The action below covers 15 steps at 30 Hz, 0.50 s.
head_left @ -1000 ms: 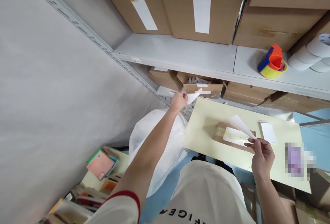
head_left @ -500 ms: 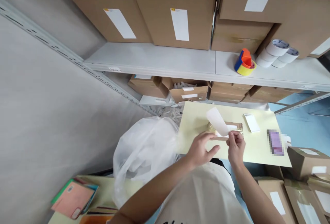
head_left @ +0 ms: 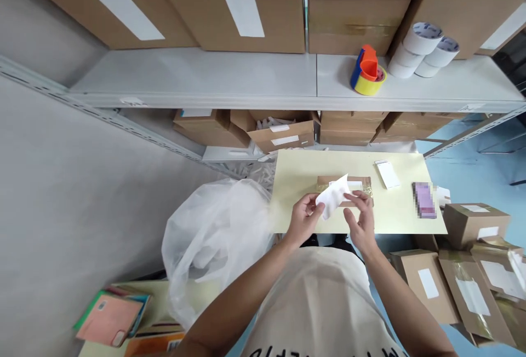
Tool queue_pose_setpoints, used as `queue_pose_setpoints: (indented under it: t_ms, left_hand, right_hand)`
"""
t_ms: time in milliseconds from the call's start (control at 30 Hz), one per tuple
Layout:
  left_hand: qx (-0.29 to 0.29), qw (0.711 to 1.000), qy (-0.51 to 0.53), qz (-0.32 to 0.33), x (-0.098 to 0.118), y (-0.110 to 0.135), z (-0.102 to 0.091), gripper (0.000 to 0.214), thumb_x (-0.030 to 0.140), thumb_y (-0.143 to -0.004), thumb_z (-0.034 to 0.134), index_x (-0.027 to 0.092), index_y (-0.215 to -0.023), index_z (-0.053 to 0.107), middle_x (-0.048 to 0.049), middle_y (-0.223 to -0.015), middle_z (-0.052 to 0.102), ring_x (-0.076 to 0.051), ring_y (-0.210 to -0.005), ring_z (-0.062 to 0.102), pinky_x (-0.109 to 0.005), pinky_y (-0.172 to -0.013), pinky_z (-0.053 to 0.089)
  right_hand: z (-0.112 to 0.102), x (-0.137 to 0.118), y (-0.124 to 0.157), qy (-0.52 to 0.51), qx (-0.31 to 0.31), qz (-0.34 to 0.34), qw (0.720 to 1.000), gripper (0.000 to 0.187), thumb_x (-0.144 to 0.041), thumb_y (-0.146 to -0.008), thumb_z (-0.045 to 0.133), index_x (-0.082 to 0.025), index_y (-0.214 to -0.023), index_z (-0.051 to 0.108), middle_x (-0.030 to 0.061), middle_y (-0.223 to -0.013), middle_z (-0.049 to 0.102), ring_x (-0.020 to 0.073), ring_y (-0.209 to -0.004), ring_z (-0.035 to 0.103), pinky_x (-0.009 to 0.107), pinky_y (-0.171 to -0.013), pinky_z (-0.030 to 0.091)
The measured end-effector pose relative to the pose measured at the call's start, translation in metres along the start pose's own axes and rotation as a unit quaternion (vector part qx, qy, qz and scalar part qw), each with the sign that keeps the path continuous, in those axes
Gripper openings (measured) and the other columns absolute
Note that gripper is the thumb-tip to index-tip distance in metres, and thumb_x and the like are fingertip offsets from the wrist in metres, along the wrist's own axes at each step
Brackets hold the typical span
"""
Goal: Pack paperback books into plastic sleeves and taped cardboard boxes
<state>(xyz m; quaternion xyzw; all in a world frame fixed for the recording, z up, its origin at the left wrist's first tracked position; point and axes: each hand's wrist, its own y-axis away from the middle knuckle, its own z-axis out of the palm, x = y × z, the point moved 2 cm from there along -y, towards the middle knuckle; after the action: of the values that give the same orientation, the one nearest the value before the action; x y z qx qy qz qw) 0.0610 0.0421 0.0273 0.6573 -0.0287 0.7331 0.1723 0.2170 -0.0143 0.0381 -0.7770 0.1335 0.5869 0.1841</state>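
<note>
Just right of the frame's centre, the left hand (head_left: 306,217) pinches a slip of paper (head_left: 333,197) between thumb and fingers. The right hand (head_left: 362,223) is half open, thumb apart, fingertips at the paper's right edge; whether they touch it I cannot tell. Behind the paper, a taped cardboard box (head_left: 356,185) lies on the desk (head_left: 394,212).

pale shirt (head_left: 314,297) (dark lettering (head_left: 283,353))

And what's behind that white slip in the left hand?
Behind the white slip is a taped cardboard box with a white label; the slip hides part of both.
</note>
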Motion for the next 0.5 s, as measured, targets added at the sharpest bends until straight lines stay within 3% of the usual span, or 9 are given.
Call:
queue_pose_setpoints:
  t_ms: [100, 233, 300, 500]
  left_hand:
    - [-0.014, 0.998, 0.036, -0.059, 0.003, -0.008, 0.003, 0.043, 0.054, -0.070, 0.073, 0.016, -0.089, 0.065, -0.0060, -0.084, 0.071, -0.017, -0.076, 0.064, -0.027, -0.068, 0.050]
    - [-0.043, 0.991, 0.031, -0.119, -0.002, -0.010, 0.013, 0.044, 0.054, -0.068, 0.074, 0.016, -0.090, 0.069, -0.0059, -0.084, 0.072, -0.018, -0.076, 0.066, -0.026, -0.066, 0.050]
    - [-0.015, 0.992, -0.002, -0.126, -0.011, -0.008, 0.019, 0.041, 0.051, -0.070, 0.072, 0.016, -0.090, 0.070, -0.0058, -0.087, 0.072, -0.018, -0.079, 0.066, -0.026, -0.067, 0.050]
    - [0.077, 0.989, -0.091, -0.093, -0.042, -0.018, 0.031, 0.032, 0.041, -0.074, 0.068, 0.018, -0.097, 0.071, -0.0036, -0.084, 0.072, -0.017, -0.077, 0.067, -0.027, -0.069, 0.052]
  right_hand:
    - [-0.027, 0.016, -0.013, 0.004, 0.038, 0.051, 0.998, 0.030, -0.045, -0.078, 0.067, -0.024, -0.100, 0.069, 0.0114, -0.121, 0.057, 0.0285, -0.121, 0.050, 0.045, -0.095, 0.043]
    - [-0.048, 0.041, -0.017, -0.051, -0.013, 0.140, 0.989, 0.028, -0.047, -0.076, 0.068, -0.021, -0.087, 0.069, 0.0078, -0.093, 0.071, 0.0214, -0.086, 0.064, 0.039, -0.080, 0.050]
    - [-0.054, 0.051, -0.013, -0.040, -0.010, 0.162, 0.986, 0.028, -0.048, -0.074, 0.069, -0.021, -0.081, 0.070, 0.0070, -0.084, 0.072, 0.0208, -0.079, 0.064, 0.038, -0.077, 0.051]
    - [-0.061, 0.073, -0.011, -0.039, -0.010, 0.191, 0.981, 0.030, -0.049, -0.075, 0.067, -0.021, -0.085, 0.073, 0.0084, -0.088, 0.075, 0.0207, -0.079, 0.065, 0.038, -0.075, 0.052]
